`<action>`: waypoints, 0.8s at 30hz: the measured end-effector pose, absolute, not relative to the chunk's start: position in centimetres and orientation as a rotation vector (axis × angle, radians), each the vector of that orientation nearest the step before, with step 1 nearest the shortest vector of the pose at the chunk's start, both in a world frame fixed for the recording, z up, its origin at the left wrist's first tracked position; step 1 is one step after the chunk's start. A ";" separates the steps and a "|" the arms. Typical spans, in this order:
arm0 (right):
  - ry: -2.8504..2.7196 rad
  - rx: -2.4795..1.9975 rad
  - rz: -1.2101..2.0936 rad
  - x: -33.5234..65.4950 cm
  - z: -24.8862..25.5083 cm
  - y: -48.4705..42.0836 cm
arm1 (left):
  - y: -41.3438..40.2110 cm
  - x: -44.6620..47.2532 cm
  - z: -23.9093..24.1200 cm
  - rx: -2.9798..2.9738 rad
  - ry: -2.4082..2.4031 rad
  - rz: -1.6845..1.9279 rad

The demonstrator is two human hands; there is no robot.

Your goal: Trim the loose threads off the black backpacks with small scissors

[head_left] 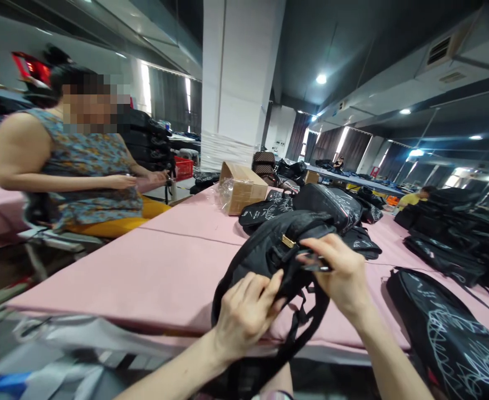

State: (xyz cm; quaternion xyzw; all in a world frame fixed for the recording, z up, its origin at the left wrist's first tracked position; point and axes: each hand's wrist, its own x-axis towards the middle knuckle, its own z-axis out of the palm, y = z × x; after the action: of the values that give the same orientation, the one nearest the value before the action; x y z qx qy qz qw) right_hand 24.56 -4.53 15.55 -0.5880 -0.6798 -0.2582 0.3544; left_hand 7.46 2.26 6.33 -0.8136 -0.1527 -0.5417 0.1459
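Black bag (265,253) at the near edge of the pink table (153,272), its long axis running from 7 to 1 o'clock. We see the left hand (244,311) at the bag's 7 o'clock end, fingers clenched on a fold of fabric and strap. The right hand (342,275) sits at 3 o'clock, fingers pinching a small dark tool (313,262) that points toward 9 o'clock. We judge the right hand nearer to the gold tag (288,241).
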 end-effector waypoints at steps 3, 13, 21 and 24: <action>-1.941 -1.772 -0.841 21.7 16.8 -4.9 | 1.5 8.2 6.1 -2.313 -0.392 -1.579; -1.646 -1.814 -0.713 22.6 15.6 -7.6 | 1.4 8.1 6.1 -2.334 -0.425 -1.562; -1.572 -1.718 -0.669 23.8 15.2 -7.2 | 1.0 8.2 6.1 -2.322 -0.391 -1.545; -1.502 -1.721 -0.798 24.6 15.2 -7.1 | 1.6 7.8 6.8 -2.320 -0.322 -1.558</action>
State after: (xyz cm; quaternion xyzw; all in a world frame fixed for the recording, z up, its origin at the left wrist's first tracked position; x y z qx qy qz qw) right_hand 24.62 -7.09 15.25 -0.6653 -0.5808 -0.3087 0.3532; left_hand 7.83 1.62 6.81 -0.8136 -0.1130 -0.5465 0.1634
